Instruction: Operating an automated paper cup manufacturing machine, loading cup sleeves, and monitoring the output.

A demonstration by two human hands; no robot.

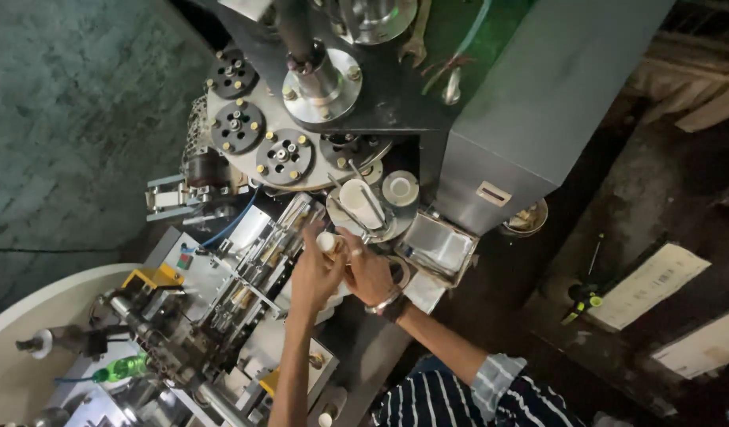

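- At the far left, near side, a pale round disc (32, 316) fills the corner, and a green bottle (123, 368) lies among the metal parts beside it.
- A little to the right, a yellow block (147, 278) sits on the grey machine frame (214, 261), and a blue hose (226, 231) curves above it.
- Farther away, a round turret plate (222, 99) carries several black discs with brass bolts; one black disc (284, 156) is the nearest to the hands.
- The left hand (315, 273) is in the middle of the scene. Its fingers are closed around a small white cap-like piece (326, 241), which it holds at the fingertips just below the white paper cup.
- The white paper cup (361, 204) sits on its side in the machine, just beyond both hands.
- The right hand (370, 273) touches the left hand. Its fingers are curled, but I cannot tell if they grip something. A wristband (388, 302) is on its wrist, and a striped sleeve (491, 379) is rolled up on the arm.
- To the right, a shiny metal tray (439, 247) stands beside the big grey housing (538, 103).
- Far right, on the dark surface (538, 300), lies a screwdriver with green handle (583, 302), next to a white paper sheet (649, 286).
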